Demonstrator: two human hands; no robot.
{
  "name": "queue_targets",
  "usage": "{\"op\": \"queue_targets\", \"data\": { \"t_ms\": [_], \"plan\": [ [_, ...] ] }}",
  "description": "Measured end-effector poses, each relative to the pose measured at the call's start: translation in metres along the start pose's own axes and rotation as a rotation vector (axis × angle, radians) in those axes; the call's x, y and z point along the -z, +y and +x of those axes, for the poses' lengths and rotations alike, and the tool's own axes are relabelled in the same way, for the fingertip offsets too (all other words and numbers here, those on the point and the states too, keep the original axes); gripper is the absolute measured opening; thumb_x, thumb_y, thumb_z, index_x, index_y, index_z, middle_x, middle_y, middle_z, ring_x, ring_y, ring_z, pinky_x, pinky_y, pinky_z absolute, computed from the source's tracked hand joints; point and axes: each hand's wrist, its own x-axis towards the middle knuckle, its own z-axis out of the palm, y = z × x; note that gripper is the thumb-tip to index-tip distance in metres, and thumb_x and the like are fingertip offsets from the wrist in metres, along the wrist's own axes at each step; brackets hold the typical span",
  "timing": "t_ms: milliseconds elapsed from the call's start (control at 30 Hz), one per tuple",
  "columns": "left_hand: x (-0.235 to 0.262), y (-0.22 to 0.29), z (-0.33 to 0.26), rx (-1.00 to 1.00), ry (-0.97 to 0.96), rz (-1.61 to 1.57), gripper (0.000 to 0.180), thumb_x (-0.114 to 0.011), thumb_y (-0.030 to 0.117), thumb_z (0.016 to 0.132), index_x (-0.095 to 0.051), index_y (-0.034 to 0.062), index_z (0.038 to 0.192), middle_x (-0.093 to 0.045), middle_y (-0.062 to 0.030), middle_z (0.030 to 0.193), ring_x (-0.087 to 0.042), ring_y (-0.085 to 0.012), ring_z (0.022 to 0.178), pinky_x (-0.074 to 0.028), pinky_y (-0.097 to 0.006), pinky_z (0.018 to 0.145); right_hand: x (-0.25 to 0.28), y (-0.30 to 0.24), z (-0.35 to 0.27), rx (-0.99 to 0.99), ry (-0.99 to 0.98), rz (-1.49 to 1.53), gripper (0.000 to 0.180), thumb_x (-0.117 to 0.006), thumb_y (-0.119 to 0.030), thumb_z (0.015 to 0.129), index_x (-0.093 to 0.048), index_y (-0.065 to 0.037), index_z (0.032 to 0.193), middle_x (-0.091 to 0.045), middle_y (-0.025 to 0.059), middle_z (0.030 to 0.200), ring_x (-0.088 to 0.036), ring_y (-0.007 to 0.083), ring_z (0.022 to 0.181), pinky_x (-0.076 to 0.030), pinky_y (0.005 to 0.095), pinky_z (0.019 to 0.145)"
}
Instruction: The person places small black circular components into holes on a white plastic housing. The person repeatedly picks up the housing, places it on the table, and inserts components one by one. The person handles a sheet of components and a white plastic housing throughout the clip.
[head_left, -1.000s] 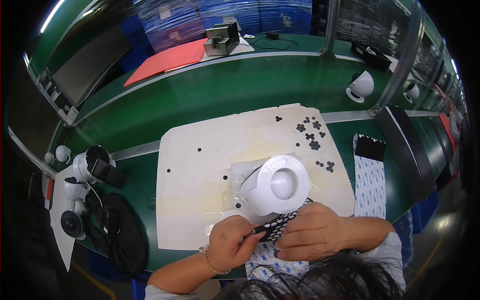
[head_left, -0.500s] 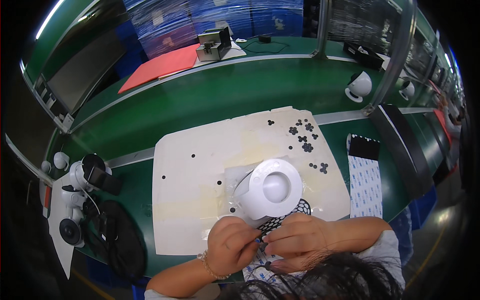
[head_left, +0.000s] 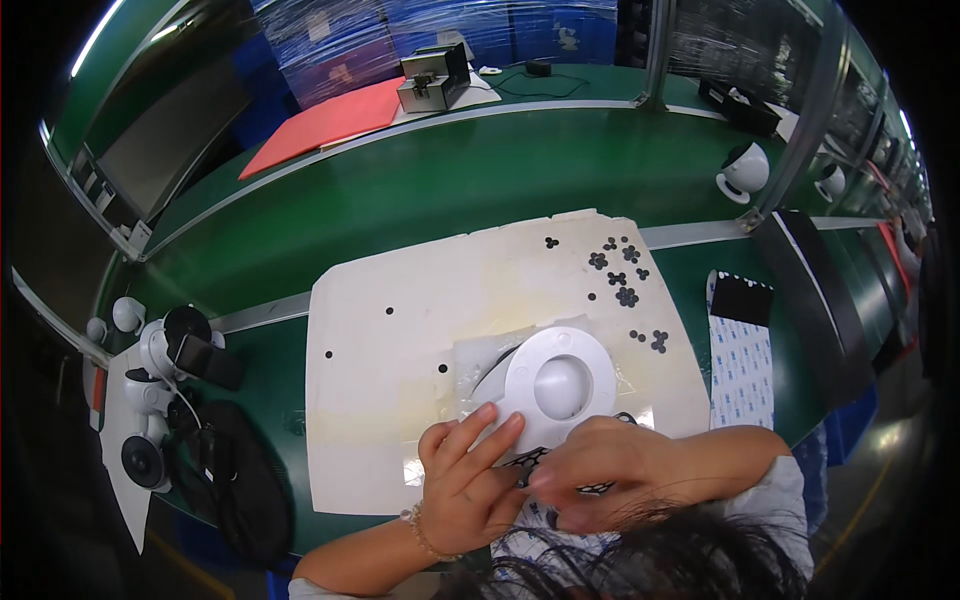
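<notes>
Partly, the hands covered what they worked on. The left hand (head_left: 465, 485) had its upper fingers fanned wide, two tips overlapping the lower-left edge of the white device (head_left: 563, 388); whether they pressed on it could not be told. Its lower fingers met the fingertips of the right hand (head_left: 610, 465), which were drawn together, and anything pinched there was too small to make out. Under and between both hands lay the black perforated sheet (head_left: 526, 458), visible only in scraps just below the device. The device sat on the lower part of the white board (head_left: 380, 420), its left side dark and hard to read. Nearer the person, blue-printed backing paper (head_left: 512, 550) disappeared beneath dark hair (head_left: 650, 565), which also hid the right hand's lower edge.
</notes>
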Motion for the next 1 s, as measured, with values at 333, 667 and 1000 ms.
{"op": "queue_targets", "data": {
  "t_ms": [333, 667, 1000],
  "plan": [
    [-0.008, 0.002, -0.003, 0.008, 0.077, 0.017, 0.009, -0.055, 0.018, 0.077, -0.056, 0.0099, 0.079, -0.052, -0.0107, 0.121, -0.045, -0.0281, 0.114, -0.03, -0.039, 0.082, -0.023, 0.009, -0.008, 0.174, 0.056, -0.32, 0.042, -0.076, -0.031, 0.065, -0.061, -0.008, 0.097, -0.055, 0.0022, 0.085, -0.055, 0.0156, 0.065, -0.042, 0.025, 0.057],
    [-0.005, -0.001, 0.0, 0.003, 0.031, 0.025, 0.01, -0.061, 0.015, 0.07, -0.056, 0.0102, 0.078, -0.053, -0.0104, 0.12, -0.047, -0.0276, 0.112, -0.031, -0.038, 0.08, 0.008, -0.005, 0.004, -0.298, -0.257, 0.148, 0.024, -0.057, -0.011, 0.079, -0.054, -0.01, 0.103, -0.05, 0.0111, 0.108, -0.053, 0.0192, 0.084, -0.043, 0.0315, 0.065],
    [-0.001, 0.0, -0.009, -0.074, -0.026, 0.096, 0.014, -0.063, 0.017, 0.069, -0.056, 0.0113, 0.08, -0.058, -0.0062, 0.114, -0.048, -0.0257, 0.11, -0.033, -0.036, 0.076, 0.029, 0.041, 0.007, -0.431, 0.305, 0.289, 0.066, -0.044, 0.011, 0.078, -0.012, -0.005, 0.133, -0.039, 0.0169, 0.117, -0.05, 0.0107, 0.081, -0.044, 0.0235, 0.073]
  ]
}}
